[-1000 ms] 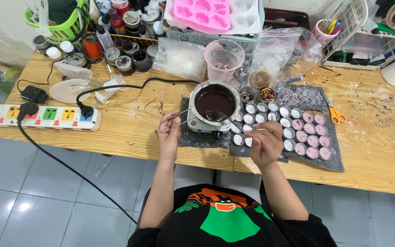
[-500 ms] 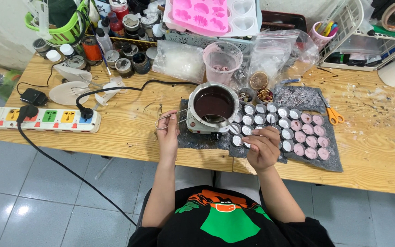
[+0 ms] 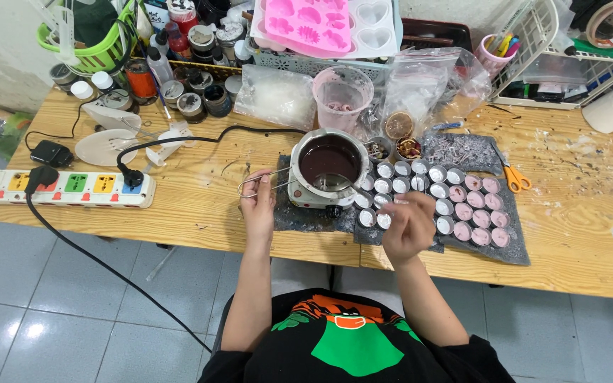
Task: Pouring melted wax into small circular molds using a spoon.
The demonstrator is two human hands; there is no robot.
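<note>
A: What's she got, near side first?

B: Left hand [image 3: 258, 206] pinches the wire handle [image 3: 260, 183] of the little pot [image 3: 329, 164]. Right hand [image 3: 407, 225] is curled over the small tin cups [image 3: 420, 195] w/ a thin stick; can't tell how tight.

A: Pot's where?

B: On the wood table [image 3: 200, 213], middle, just left of the cups. Full of dark brown stuff.

A: And behind?

B: Pink cup [image 3: 342, 96], bags, then a pink mold [image 3: 313, 21] at the back. Power strip [image 3: 72, 188] far left, scissors [image 3: 514, 177] right.
</note>
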